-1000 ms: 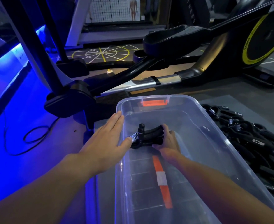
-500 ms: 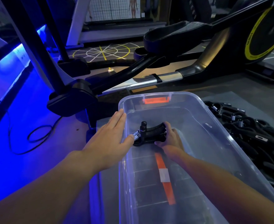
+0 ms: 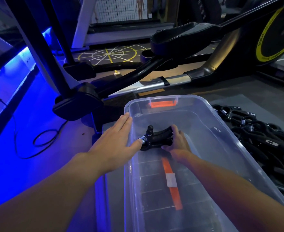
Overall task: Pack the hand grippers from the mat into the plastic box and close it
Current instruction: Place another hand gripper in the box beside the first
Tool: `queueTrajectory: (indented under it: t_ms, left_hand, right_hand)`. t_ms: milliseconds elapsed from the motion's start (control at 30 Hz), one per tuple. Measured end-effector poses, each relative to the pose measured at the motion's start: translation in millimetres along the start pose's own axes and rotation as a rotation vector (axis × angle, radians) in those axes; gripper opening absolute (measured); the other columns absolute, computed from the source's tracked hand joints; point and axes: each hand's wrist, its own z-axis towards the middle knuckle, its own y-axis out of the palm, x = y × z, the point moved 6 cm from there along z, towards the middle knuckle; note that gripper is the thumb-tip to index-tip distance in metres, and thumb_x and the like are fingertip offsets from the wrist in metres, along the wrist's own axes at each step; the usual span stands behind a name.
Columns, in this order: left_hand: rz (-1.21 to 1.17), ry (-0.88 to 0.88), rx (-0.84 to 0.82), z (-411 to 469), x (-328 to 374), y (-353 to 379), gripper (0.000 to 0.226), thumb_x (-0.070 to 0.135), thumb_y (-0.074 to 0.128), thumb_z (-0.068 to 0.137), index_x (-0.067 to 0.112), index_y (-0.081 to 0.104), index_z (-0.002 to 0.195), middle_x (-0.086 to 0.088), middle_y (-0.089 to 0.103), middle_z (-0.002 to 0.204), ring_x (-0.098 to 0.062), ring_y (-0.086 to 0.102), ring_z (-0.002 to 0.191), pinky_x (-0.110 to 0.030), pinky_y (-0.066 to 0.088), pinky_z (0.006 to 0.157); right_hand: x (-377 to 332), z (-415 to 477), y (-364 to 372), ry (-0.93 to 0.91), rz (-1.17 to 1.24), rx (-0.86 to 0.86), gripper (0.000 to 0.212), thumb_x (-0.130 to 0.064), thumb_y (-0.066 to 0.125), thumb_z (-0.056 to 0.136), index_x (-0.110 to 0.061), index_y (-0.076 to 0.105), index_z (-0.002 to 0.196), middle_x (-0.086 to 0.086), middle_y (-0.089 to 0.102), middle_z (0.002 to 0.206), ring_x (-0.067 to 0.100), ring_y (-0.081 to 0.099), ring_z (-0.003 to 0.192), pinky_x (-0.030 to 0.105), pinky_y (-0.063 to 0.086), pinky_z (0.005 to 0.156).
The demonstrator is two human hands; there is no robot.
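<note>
One clear box stands on the grey mat, its top open. Two hands are at it. The right hand is inside, towards the far end, fingers curled round the right end of one black gripper, grasping it low in the box. One steel spring shows at the gripper's left end. The left hand lies flat and released, fingers straight along the box's left wall, thumb tip beside the spring. To the right of the box, a pile of black grippers lies on the mat, too tangled to count. Two orange parts show: a clip on the far wall and a strip under the floor. One machine stands beyond.
</note>
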Motion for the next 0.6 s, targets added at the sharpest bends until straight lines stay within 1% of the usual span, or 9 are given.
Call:
queueTrajectory:
  t_ms: [133,167,233,300,367,433,500,567,600]
  left_hand:
    - [0.034,-0.009,-0.008,-3,4,-5,0.078,0.054,0.04,0.096,0.023,0.002,0.157,0.016,-0.011,0.162,-0.01,0.006,0.149,-0.03,0.013,0.12]
    - [0.056,-0.011,-0.005,-3,7,-7,0.077,0.053,0.04,0.096,0.021,0.005,0.156,0.014,-0.008,0.163,-0.011,0.007,0.149,-0.029,0.011,0.119]
    - [0.104,-0.007,0.012,-4,15,-13,0.072,0.053,0.039,0.096,0.019,0.014,0.155,0.009,0.002,0.163,-0.012,0.009,0.148,-0.029,0.009,0.118]
    - [0.129,0.031,0.041,-4,29,-22,0.076,0.06,0.03,0.088,0.021,0.023,0.153,0.005,0.013,0.162,-0.012,0.011,0.147,-0.031,0.009,0.118]
    - [0.128,0.077,0.08,-1,46,-32,0.08,0.059,0.023,0.08,0.02,0.032,0.149,0.003,0.027,0.157,-0.013,0.017,0.146,-0.032,0.014,0.117]
    - [0.135,0.135,0.126,1,68,-42,0.073,0.054,0.024,0.081,0.018,0.043,0.141,0.003,0.044,0.143,-0.017,0.033,0.139,-0.035,0.025,0.114]
    - [0.119,0.184,0.172,1,92,-54,0.061,0.046,0.032,0.083,0.016,0.051,0.133,0.0,0.053,0.131,-0.021,0.046,0.127,-0.04,0.035,0.108]
    - [0.072,0.201,0.179,-3,115,-61,0.05,0.038,0.043,0.087,0.017,0.054,0.13,-0.002,0.057,0.129,-0.024,0.051,0.12,-0.044,0.04,0.103]
    - [0.05,0.213,0.174,-6,127,-61,0.046,0.035,0.046,0.088,0.018,0.054,0.13,-0.002,0.058,0.128,-0.024,0.053,0.117,-0.044,0.042,0.101]
  right_hand:
    - [-9,-5,-12,-0.004,-0.109,-0.096,0.079,-0.015,0.078,0.069,-0.032,0.03,0.13,0.008,0.045,0.113,0.033,0.059,0.093,0.038,0.052,0.081]
    - [-13,-7,-18,0.005,-0.122,-0.121,0.078,-0.015,0.076,0.07,-0.031,0.029,0.131,0.01,0.043,0.116,0.034,0.059,0.093,0.038,0.052,0.081]
    - [-24,-10,-32,0.024,-0.122,-0.154,0.079,-0.011,0.071,0.074,-0.024,0.028,0.139,0.013,0.038,0.122,0.036,0.058,0.097,0.033,0.049,0.081]
    - [-42,-16,-52,-0.014,-0.086,-0.143,0.075,-0.008,0.067,0.076,-0.018,0.028,0.14,0.015,0.036,0.125,0.035,0.056,0.095,0.027,0.043,0.078]
    - [-62,-25,-75,-0.083,-0.059,-0.112,0.071,-0.007,0.064,0.077,-0.014,0.03,0.139,0.011,0.037,0.125,0.027,0.052,0.091,0.023,0.038,0.074]
    - [-83,-38,-102,-0.153,-0.068,-0.084,0.071,-0.007,0.064,0.079,-0.012,0.03,0.141,0.001,0.037,0.118,0.023,0.049,0.1,0.022,0.036,0.074]
    - [-98,-54,-134,-0.203,-0.053,-0.049,0.07,-0.007,0.065,0.079,-0.01,0.031,0.141,0.002,0.041,0.111,0.02,0.05,0.097,0.026,0.041,0.076]
    - [-105,-73,-170,-0.238,-0.033,-0.014,0.068,-0.009,0.065,0.08,-0.012,0.033,0.139,0.003,0.044,0.112,0.017,0.049,0.093,0.028,0.043,0.079]
    - [-103,-83,-187,-0.236,-0.034,-0.007,0.066,-0.011,0.065,0.081,-0.013,0.033,0.139,0.002,0.046,0.113,0.015,0.049,0.092,0.027,0.041,0.078]
